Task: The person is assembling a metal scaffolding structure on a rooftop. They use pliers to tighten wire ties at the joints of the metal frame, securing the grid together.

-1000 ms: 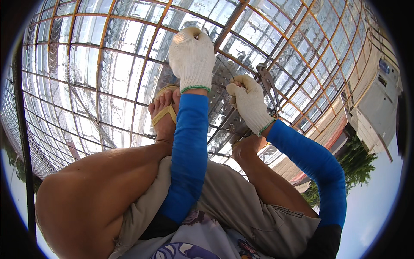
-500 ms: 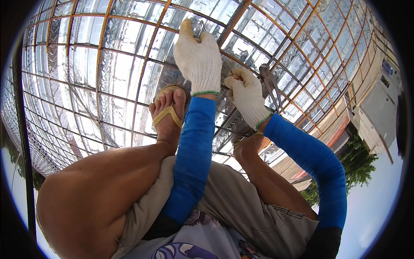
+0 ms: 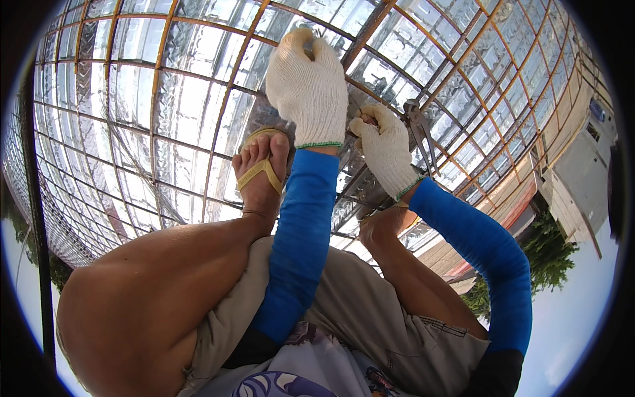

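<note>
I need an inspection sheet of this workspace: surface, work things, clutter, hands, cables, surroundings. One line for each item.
Surface: shiny embossed metal sheeting under a grid of rusty steel bars; the person squats on it.
Work things: pliers by the right hand, jaws pointing at a bar crossing; whether wire is held cannot be told.
Clutter: nothing seen.
Hands: left hand in a white knit glove, reaching forward onto the bars; right hand in a white knit glove, closed at the pliers; both arms in blue sleeves.
Cables: nothing seen.
Surroundings: bare foot in a yellow sandal on the sheeting; building wall and trees at the right rim.
</note>
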Action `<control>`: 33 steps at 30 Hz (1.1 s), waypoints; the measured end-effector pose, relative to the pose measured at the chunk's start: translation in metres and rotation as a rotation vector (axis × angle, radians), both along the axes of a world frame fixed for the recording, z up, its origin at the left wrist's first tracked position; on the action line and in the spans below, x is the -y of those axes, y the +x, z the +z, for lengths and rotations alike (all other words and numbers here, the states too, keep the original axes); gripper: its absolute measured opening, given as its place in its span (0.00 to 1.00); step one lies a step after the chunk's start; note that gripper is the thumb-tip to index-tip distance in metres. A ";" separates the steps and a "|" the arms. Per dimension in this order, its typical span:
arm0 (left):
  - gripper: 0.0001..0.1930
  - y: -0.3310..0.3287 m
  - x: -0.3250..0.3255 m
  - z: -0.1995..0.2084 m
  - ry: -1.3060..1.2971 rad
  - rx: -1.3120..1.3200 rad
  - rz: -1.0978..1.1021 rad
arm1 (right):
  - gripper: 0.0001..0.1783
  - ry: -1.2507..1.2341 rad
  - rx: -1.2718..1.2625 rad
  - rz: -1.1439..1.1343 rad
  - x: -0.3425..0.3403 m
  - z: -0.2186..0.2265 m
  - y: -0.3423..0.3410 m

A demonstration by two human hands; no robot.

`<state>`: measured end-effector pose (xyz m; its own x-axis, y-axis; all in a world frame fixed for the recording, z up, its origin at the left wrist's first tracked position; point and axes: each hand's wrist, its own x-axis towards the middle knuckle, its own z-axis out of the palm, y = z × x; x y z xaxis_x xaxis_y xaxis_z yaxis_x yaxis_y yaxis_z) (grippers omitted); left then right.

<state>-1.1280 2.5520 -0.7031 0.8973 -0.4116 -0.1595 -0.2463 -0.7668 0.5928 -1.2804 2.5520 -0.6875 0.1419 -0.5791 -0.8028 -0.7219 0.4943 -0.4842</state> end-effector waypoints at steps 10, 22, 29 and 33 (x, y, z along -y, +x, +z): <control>0.13 -0.016 -0.013 -0.006 -0.128 -0.023 0.284 | 0.16 -0.110 -0.057 0.268 0.010 0.007 -0.029; 0.12 -0.036 -0.012 -0.003 -0.441 -0.241 0.479 | 0.19 0.135 -0.039 0.207 0.026 0.049 -0.039; 0.11 -0.065 -0.002 0.017 -0.489 -0.322 0.488 | 0.18 0.182 -0.044 0.130 0.032 0.104 -0.075; 0.15 -0.089 0.007 0.021 -0.525 -0.399 0.422 | 0.16 0.047 -0.047 0.123 0.044 0.129 -0.100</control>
